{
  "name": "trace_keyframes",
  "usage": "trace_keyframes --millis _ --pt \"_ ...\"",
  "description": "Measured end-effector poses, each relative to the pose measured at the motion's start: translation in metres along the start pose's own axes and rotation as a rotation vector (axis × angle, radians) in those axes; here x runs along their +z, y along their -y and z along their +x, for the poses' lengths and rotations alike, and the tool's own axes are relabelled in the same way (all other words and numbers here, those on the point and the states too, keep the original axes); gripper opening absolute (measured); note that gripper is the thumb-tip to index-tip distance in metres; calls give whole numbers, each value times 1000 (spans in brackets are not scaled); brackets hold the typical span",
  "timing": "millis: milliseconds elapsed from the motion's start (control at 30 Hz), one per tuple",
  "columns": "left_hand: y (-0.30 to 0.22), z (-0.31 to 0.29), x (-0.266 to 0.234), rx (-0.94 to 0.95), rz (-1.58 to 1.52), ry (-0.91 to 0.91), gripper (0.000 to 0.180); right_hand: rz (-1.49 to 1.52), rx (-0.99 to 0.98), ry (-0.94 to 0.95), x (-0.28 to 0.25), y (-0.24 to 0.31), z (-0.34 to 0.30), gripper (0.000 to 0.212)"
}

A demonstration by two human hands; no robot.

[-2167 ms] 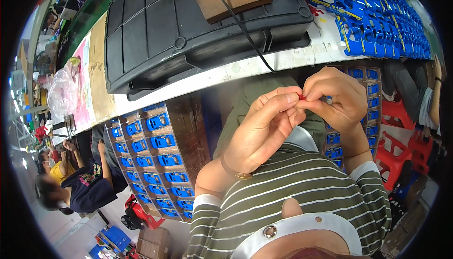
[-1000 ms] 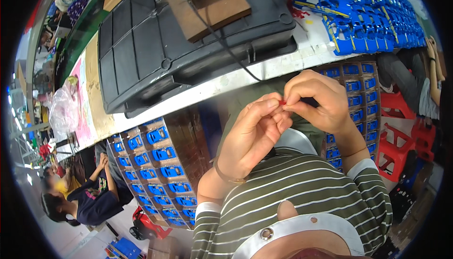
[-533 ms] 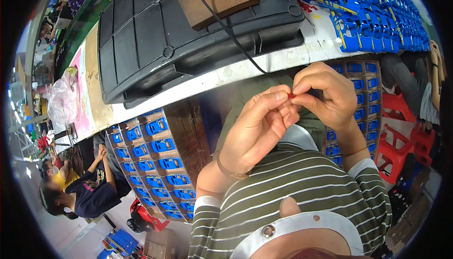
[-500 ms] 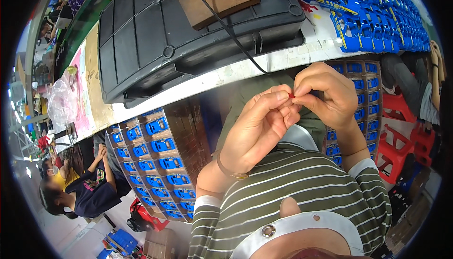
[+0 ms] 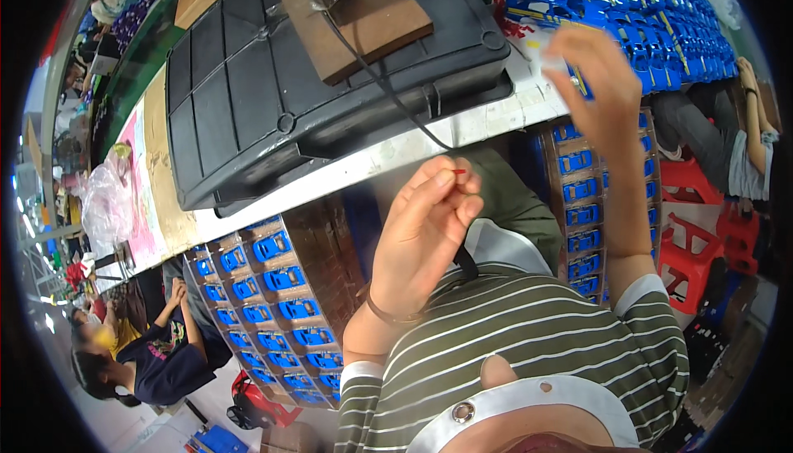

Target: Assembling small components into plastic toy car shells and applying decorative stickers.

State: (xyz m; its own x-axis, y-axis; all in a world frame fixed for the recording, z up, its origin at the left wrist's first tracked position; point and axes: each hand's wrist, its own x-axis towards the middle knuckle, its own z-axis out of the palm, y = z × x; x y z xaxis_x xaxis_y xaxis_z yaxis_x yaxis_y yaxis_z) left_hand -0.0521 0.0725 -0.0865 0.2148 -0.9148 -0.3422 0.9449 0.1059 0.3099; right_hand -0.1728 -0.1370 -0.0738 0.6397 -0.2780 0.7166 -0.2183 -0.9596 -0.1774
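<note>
Right hand (image 5: 605, 81) blurred; red piece (image 5: 458, 171) in left hand (image 5: 423, 234) partly hidden, too small to identify.

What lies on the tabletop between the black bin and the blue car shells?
In the head view, small red pieces lie between them on the white tabletop.

The right hand (image 5: 599, 90), now blurred, has parted from the small red piece (image 5: 459, 172), which both hands were pinching before, and has moved forward to the white desk (image 5: 487, 127), near the rows of blue car-shaped shells (image 5: 652, 28), leaving the piece only in the left hand (image 5: 425, 226).
</note>
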Motion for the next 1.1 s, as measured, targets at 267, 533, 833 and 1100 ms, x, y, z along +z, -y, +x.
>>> trace_keyframes --millis 267,533,833,1100 --pt "4 2 0 69 122 -17 12 -345 71 323 16 -84 10 56" --pt "2 3 7 239 266 95 12 61 72 120 -26 -52 5 56" --pt "11 -2 29 330 382 25 13 807 169 199 -17 13 -50 68" --pt "7 -5 24 269 353 -40 15 831 142 217 -6 27 -52 70"
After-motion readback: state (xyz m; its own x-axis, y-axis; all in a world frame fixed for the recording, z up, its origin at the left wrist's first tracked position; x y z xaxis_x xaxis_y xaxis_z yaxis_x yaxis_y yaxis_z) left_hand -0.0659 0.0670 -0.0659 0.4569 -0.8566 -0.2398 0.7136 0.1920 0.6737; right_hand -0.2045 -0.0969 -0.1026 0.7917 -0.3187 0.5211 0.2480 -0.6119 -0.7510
